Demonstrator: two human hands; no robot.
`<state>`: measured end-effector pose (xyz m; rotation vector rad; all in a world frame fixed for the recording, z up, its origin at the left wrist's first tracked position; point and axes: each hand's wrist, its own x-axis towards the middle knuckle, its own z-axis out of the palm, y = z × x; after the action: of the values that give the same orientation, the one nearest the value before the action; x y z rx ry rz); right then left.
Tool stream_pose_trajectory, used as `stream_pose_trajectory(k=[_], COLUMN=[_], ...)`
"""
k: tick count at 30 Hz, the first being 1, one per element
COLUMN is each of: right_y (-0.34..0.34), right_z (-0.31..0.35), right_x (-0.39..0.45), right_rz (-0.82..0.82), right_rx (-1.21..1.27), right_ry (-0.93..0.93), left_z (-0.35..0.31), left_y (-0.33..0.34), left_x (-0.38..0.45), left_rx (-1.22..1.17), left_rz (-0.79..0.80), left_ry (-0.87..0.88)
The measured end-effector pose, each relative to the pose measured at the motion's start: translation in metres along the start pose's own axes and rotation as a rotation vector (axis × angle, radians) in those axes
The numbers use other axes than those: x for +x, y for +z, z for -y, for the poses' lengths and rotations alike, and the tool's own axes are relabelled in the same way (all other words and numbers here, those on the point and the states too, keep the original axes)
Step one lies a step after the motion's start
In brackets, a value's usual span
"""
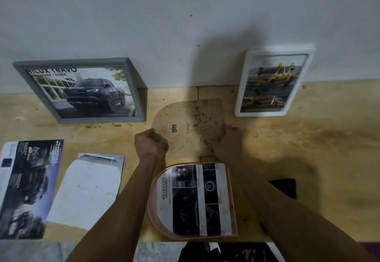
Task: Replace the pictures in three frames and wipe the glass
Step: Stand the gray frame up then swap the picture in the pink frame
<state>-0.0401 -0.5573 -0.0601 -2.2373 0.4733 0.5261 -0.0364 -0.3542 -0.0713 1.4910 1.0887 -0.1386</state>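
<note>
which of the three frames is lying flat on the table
The pink arch-shaped frame nearest the person, holding the "ADVANCED" print. The grey rectangular frame and the white rectangular frame both stand leaning against the wall.

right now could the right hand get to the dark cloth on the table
Probably not at once: the right hand grips the backing board edge. The dark cloth lies uncovered beside that forearm, so letting go should clear the way.
</note>
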Motion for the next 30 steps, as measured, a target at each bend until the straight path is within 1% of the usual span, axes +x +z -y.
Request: stream_pose_trajectory(k=[4,5,8,10,11,12,15,23,26,30], right_y=[0.004,0.004,0.004,0.004,0.004,0.005,0.013,0.039,0.041,0.046], right_z=[-0.004,-0.006,-0.012,-0.019,-0.023,-0.027,-0.043,-0.081,-0.085,-0.088], right_x=[0.002,0.001,-0.011,-0.025,-0.033,-0.043,-0.076,-0.162,-0.183,-0.193], right_rz=[0.006,0.001,-0.048,-0.067,-0.071,-0.077,-0.084,-0.050,-0.044,-0.060], right_rx=[-0.047,-0.037,0.024,0.028,0.013,0.006,0.036,0.065,0.045,0.122], right_ry=[-0.014,-0.022,-0.065,-0.073,-0.071,-0.063,-0.045,0.024,0.022,0.056], left_z=[0.000,0.001,0.011,0.021,0.029,0.035,0.060,0.134,0.145,0.149], left_y=[-0.004,-0.008,-0.022,-0.036,-0.042,-0.050,-0.073,-0.112,-0.117,-0.120], left_x=[-0.002,-0.002,-0.004,-0.015,-0.019,-0.027,-0.051,-0.105,-0.120,-0.124], left_rx=[-0.068,-0.017,0.091,0.370,0.492,0.551,0.502,0.679,0.702,0.702], left_rz=[0.024,0.002,0.090,0.090,0.052,0.034,0.036,0.076,0.119,0.138], left_ry=[-0.009,-0.002,0.068,0.169,0.225,0.266,0.310,0.348,0.374,0.359])
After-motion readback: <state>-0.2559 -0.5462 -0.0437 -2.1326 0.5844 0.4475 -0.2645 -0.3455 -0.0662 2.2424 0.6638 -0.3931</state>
